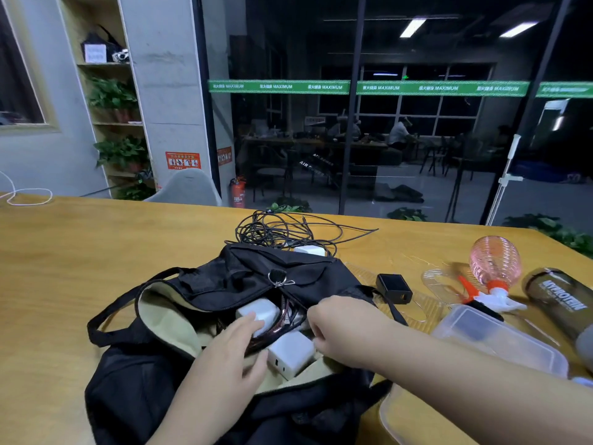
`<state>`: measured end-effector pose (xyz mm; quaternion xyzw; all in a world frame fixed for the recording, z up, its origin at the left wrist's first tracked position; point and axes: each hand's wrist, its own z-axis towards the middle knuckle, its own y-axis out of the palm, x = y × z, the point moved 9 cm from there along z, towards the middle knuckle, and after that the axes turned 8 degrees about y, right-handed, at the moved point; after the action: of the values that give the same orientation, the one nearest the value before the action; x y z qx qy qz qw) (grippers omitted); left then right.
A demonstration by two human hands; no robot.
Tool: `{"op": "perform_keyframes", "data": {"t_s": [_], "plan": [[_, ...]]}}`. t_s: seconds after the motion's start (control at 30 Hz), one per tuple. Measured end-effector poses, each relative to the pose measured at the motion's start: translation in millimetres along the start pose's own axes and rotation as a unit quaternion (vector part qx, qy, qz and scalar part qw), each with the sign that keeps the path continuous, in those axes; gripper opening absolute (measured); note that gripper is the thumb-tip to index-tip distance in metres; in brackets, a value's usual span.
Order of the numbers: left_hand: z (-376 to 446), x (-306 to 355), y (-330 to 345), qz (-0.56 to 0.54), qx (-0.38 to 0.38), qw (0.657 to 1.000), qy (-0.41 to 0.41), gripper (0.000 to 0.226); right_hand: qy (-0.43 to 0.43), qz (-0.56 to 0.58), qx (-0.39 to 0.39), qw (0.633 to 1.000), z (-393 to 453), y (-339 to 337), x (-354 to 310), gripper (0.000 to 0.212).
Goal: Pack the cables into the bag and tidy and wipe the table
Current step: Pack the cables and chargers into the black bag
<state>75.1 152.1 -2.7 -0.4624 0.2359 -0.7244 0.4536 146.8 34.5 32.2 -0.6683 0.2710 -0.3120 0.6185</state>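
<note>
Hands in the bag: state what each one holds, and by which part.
The left hand lies with straight fingers on the white chargers in the black bag, gripping nothing. The right hand is curled at the bag's opening edge; what it pinches cannot be told.

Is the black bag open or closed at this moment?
Open. The black bag gapes at its zipper: the beige lining and two white chargers show inside, and both the left hand and right hand reach in.

bare table [96,252] left of bag [134,374], bottles [494,261] crowding right
</note>
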Motion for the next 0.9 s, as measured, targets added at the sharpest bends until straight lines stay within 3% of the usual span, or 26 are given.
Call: {"op": "perform_keyframes", "data": {"t_s": [0.13, 0.27, 0.33, 0.63, 0.9], "plan": [[-0.6, 5.0, 3.8, 0.025, -0.035, 0.999, 0.008, 0.050, -0.026, 0.057, 0.002, 0.998, -4.4, -3.3, 1.1, 0.014], [0.8, 16.7, -14.3, 0.029, 0.065, 0.995, 0.075, 0.028, -0.016, 0.114, 0.037, 0.993, -15.5, -10.9, 9.2, 0.013], [3.1, 27.8, -18.1, 0.053, 0.074, 0.990, 0.104, 0.021, -0.009, 0.133, 0.069, 0.989, -23.5, -17.4, 13.9, 0.016], [42.4, 76.0, -8.4, 0.077, 0.052, 0.980, 0.175, 0.029, 0.024, 0.168, 0.139, 0.976, -47.5, -32.2, 56.2, 0.015], [77.4, 132.3, 35.6, 0.097, -0.036, 0.959, 0.264, 0.038, 0.056, 0.148, 0.157, 0.975, -61.8, -29.6, 101.2, 0.018]]}}
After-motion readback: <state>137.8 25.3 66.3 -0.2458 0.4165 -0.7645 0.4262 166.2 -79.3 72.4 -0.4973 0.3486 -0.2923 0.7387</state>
